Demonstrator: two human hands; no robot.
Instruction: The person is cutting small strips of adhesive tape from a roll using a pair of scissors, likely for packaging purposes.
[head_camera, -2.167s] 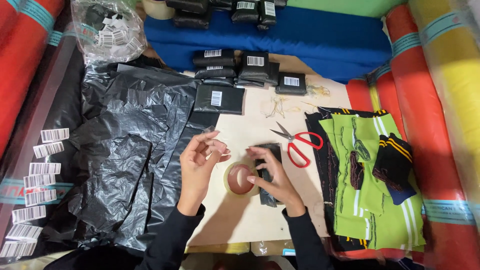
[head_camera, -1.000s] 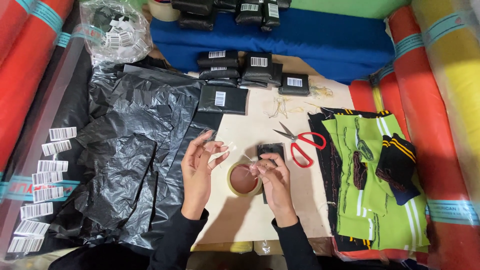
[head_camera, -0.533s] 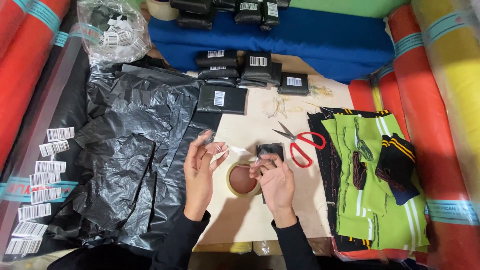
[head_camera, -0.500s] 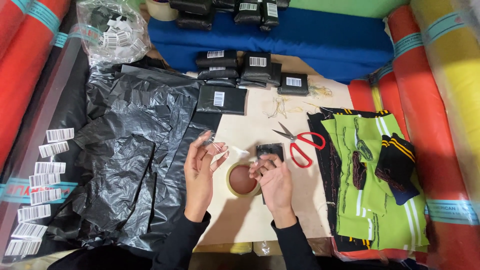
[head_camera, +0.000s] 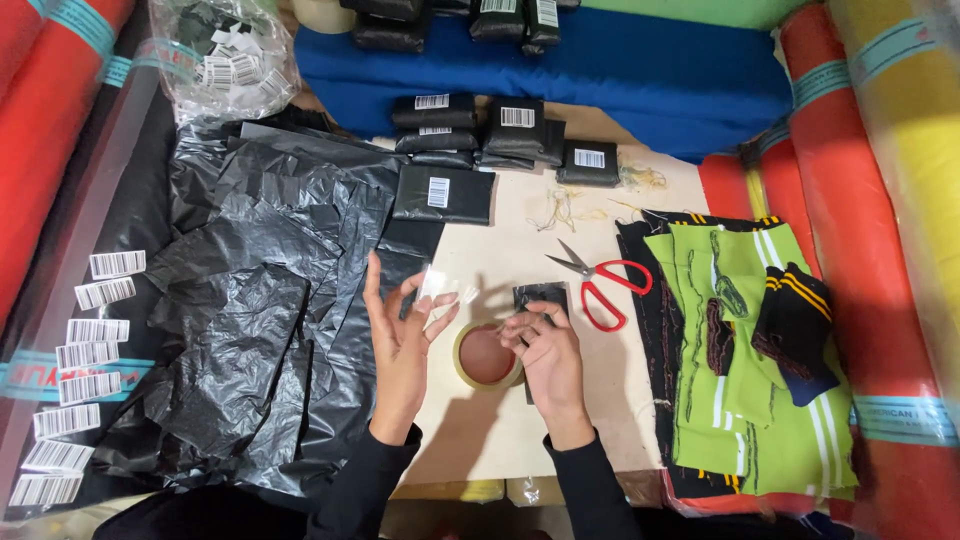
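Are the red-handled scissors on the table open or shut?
Open: the scissors lie flat with their blades slightly parted, untouched.
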